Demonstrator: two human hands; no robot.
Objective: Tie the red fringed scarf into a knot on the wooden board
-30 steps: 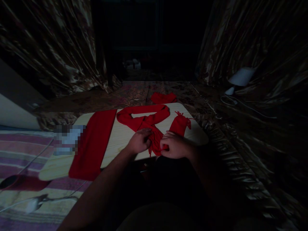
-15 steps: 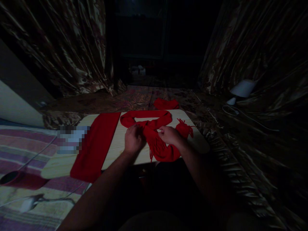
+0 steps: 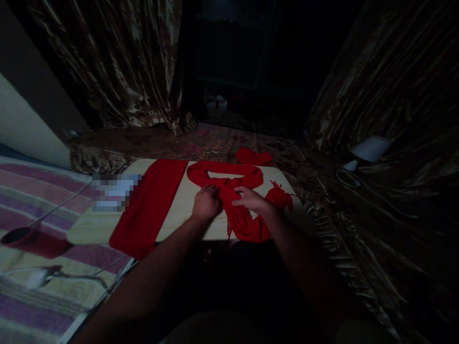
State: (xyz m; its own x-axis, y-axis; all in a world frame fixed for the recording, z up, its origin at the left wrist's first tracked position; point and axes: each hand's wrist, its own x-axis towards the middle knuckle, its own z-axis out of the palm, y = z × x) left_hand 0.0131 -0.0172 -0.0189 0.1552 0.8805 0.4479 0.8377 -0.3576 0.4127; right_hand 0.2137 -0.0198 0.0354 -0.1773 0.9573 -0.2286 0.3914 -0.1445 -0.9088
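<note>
A red knitted scarf (image 3: 234,183) with fringed ends lies looped on a pale wooden table (image 3: 179,217). At the loop's near left edge my left hand (image 3: 207,203) has its fingers curled on the scarf. My right hand (image 3: 253,199) rests over the fringed part, its thumb and a finger spread apart above the fabric. One tasselled end (image 3: 279,196) lies bunched to the right of that hand. Another red cloth (image 3: 150,205) stretches flat across the table's left side. The room is dim, and the left fingertips are partly hidden.
A red fabric bundle (image 3: 254,156) lies beyond the table's far edge. On the striped bedding at left are a dark red cup-like object (image 3: 36,242) and a white plug with cables (image 3: 39,277). A white lamp (image 3: 371,148) stands at right, between patterned curtains (image 3: 143,71) and the rug fringe.
My right thumb and finger have parted from a closer pinch over the scarf. My left hand stays at the scarf's edge. The whole view has shifted slightly, moving the scene rightward.
</note>
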